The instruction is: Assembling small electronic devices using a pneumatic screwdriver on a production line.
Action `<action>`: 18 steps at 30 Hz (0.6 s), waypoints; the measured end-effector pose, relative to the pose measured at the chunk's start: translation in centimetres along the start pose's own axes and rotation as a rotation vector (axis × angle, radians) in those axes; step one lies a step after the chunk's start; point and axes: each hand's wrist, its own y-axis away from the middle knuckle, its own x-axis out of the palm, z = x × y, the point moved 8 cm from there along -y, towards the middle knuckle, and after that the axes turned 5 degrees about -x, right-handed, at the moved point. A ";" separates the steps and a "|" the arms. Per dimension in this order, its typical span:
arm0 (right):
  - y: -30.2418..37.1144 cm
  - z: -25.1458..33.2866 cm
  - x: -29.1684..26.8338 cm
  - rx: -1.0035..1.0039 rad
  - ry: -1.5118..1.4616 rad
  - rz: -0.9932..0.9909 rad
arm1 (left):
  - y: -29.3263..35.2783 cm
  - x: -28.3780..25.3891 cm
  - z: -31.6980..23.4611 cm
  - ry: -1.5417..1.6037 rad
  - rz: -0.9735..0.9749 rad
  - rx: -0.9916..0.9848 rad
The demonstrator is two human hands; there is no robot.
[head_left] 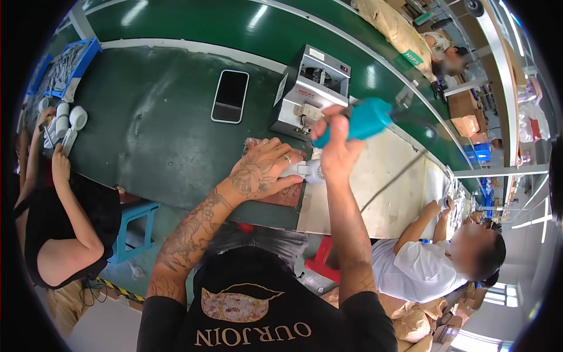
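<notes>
While the left hand [264,167] clamps the white part [297,169] over the reddish pad [284,198], the part projects rightward between thumb and forefinger — its round end clear of the left fingers. The right hand [338,142] has its fingers wrapped around the teal power tool [373,119]; the tool's tip is hidden. Farther off: 1 phone [230,94] — screen dark — and 1 metal-cased machine [296,97].

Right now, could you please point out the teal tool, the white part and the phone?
Teal tool [365,122]: head view, on the middle of its body.
White part [302,171]: head view, near its visible middle.
Phone [230,94]: head view, on its dark screen.
</notes>
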 end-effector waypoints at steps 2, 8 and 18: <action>1.4 0.6 -1.5 -0.007 -0.031 -0.018 | -0.2 -0.5 -0.4 -0.012 -0.038 0.024; 2.6 0.8 -1.7 0.007 -0.073 0.012 | 0.0 0.0 0.3 -0.002 -0.025 -0.005; 3.0 -1.0 -1.5 0.006 0.021 0.054 | -0.4 0.1 -0.1 0.007 0.064 -0.010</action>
